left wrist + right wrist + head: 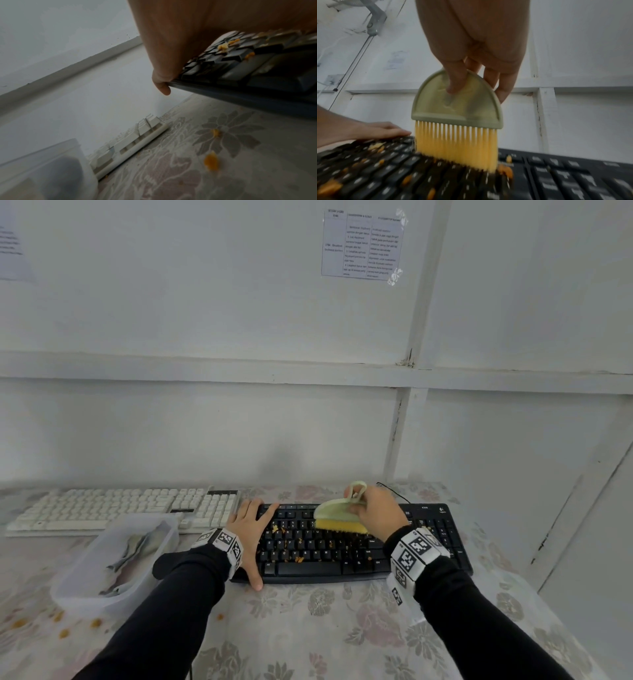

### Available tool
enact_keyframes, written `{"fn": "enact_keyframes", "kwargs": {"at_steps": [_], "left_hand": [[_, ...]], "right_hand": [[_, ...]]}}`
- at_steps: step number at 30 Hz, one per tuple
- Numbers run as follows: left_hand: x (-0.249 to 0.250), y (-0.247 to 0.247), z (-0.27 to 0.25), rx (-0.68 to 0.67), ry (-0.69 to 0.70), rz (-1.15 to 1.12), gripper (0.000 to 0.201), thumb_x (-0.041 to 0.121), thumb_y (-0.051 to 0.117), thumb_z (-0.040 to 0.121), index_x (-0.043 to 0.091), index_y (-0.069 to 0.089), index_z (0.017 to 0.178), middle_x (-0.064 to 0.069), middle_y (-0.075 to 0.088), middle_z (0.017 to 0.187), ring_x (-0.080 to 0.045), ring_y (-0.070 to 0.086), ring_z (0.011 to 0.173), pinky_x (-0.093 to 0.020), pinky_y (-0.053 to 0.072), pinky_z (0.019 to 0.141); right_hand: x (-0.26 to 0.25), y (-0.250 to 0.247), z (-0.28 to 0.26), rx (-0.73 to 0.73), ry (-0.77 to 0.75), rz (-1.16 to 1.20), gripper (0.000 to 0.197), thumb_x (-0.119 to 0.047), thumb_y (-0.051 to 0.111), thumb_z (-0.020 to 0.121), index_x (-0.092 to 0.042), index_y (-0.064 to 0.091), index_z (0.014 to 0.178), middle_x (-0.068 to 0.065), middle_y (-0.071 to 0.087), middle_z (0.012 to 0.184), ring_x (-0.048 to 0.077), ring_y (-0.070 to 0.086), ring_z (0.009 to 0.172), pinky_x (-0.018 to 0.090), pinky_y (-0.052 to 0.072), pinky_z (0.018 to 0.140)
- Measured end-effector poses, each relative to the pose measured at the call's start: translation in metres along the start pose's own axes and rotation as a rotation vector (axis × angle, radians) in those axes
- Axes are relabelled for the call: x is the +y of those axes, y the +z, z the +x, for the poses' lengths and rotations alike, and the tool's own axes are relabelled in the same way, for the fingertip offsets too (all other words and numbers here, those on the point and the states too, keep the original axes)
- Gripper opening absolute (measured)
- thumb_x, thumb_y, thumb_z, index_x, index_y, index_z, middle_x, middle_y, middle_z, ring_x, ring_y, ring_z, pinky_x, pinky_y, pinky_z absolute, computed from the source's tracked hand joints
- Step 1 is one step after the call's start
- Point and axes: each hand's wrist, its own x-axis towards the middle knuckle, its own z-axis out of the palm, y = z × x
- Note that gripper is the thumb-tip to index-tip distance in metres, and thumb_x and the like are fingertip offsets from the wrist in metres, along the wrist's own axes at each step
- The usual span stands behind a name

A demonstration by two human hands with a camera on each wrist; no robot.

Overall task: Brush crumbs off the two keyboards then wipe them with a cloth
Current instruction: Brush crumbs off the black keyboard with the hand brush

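The right hand (376,508) fingers (455,79) pinch a pale-green, yellow-bristled plastic brush (457,119); bristles touch the crumb-strewn black keyboard (342,556). The left hand (248,529) lies flat, fingers straight, on its left end.

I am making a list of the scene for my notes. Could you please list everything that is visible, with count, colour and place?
black keyboard: 1, black, table centre-right, crumbs on its keys
white keyboard: 1, white, table back left
brush: 1, pale green body with yellow bristles, bristles on the black keyboard
crumbs: many, orange, on the black keyboard and on the table front left
container: 1, clear plastic, in front of the white keyboard
cloth: 1, grey, inside the container
tablecloth: 1, pale floral, covers the table
paper sheet: 1, white, taped to the wall
left hand: flat on the black keyboard's left end
right hand: holds the brush
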Motion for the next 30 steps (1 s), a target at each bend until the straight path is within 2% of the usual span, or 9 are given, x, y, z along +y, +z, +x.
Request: {"fn": "enact_keyframes", "kwargs": {"at_steps": [1,4,9,12,16,20,22,26,30], "left_hand": [[0.000,0.000,0.000,-0.002,0.001,-0.003,0.152,0.049,0.089,0.044,0.026,-0.022,0.146,-0.013,-0.018,0.153,-0.032,-0.016,0.143,-0.050,0.009,0.117],[-0.002,0.001,0.002,-0.007,0.003,-0.014,0.153,0.050,0.088,0.043,0.027,-0.023,0.145,-0.012,-0.020,0.153,-0.032,-0.018,0.143,-0.052,0.011,0.117],[-0.005,0.004,0.006,-0.010,0.012,-0.028,0.155,0.052,0.088,0.041,0.027,-0.023,0.145,-0.012,-0.021,0.153,-0.032,-0.017,0.143,-0.052,0.013,0.117],[-0.006,0.005,0.006,-0.011,0.016,-0.038,0.155,0.051,0.089,0.041,0.029,-0.024,0.145,-0.011,-0.021,0.153,-0.032,-0.018,0.143,-0.052,0.011,0.117],[-0.006,0.005,0.005,0.004,0.017,-0.036,0.154,0.052,0.088,0.041,0.028,-0.023,0.145,-0.011,-0.020,0.154,-0.031,-0.017,0.143,-0.051,0.011,0.117],[-0.006,0.006,0.006,0.008,0.020,-0.026,0.154,0.053,0.088,0.041,0.027,-0.022,0.145,-0.011,-0.019,0.154,-0.031,-0.017,0.143,-0.050,0.010,0.117],[-0.006,0.005,0.005,0.003,0.019,-0.024,0.153,0.053,0.088,0.042,0.026,-0.022,0.146,-0.011,-0.020,0.154,-0.031,-0.018,0.143,-0.051,0.009,0.117],[-0.005,0.005,0.005,0.006,0.016,-0.017,0.153,0.053,0.088,0.042,0.027,-0.022,0.146,-0.011,-0.019,0.154,-0.031,-0.017,0.143,-0.051,0.008,0.116],[-0.004,0.005,0.006,-0.003,0.011,-0.026,0.153,0.051,0.088,0.042,0.028,-0.022,0.145,-0.010,-0.019,0.154,-0.031,-0.018,0.143,-0.051,0.007,0.117]], "right_hand": [[-0.005,-0.004,0.000,0.008,-0.036,0.060,0.007,-0.011,0.060,0.088,-0.015,0.062,0.093,0.001,0.063,0.091,0.016,0.058,0.084,0.023,0.045,0.079],[-0.029,-0.006,0.004,-0.025,-0.146,0.236,0.021,0.000,0.059,0.086,-0.021,0.056,0.087,-0.002,0.059,0.091,0.011,0.054,0.088,0.013,0.037,0.080],[-0.033,0.017,0.011,-0.144,-0.146,0.063,0.023,-0.010,0.057,0.090,-0.012,0.064,0.112,0.007,0.066,0.110,0.019,0.061,0.103,0.027,0.044,0.097],[-0.013,0.005,0.008,-0.119,-0.050,-0.078,0.025,-0.016,0.057,0.091,-0.013,0.063,0.115,0.006,0.066,0.110,0.020,0.062,0.102,0.031,0.047,0.097],[0.007,-0.017,0.006,-0.074,0.009,-0.116,0.022,-0.009,0.058,0.088,-0.013,0.062,0.110,0.006,0.065,0.108,0.022,0.060,0.103,0.035,0.046,0.096],[-0.021,-0.015,0.009,-0.047,-0.114,0.117,0.019,-0.003,0.058,0.087,-0.020,0.059,0.094,-0.002,0.060,0.096,0.012,0.054,0.093,0.019,0.038,0.087],[-0.038,-0.001,0.010,-0.097,-0.148,0.164,0.019,-0.003,0.057,0.088,-0.017,0.062,0.100,-0.002,0.059,0.096,0.010,0.052,0.092,0.017,0.036,0.087],[-0.033,0.017,0.010,-0.128,-0.123,0.084,0.023,-0.009,0.055,0.091,-0.010,0.064,0.112,0.007,0.065,0.108,0.019,0.059,0.101,0.028,0.044,0.097],[0.007,-0.002,0.010,-0.065,0.011,-0.010,0.018,-0.015,0.057,0.090,-0.007,0.062,0.106,0.011,0.065,0.106,0.026,0.061,0.100,0.038,0.048,0.094]]}}
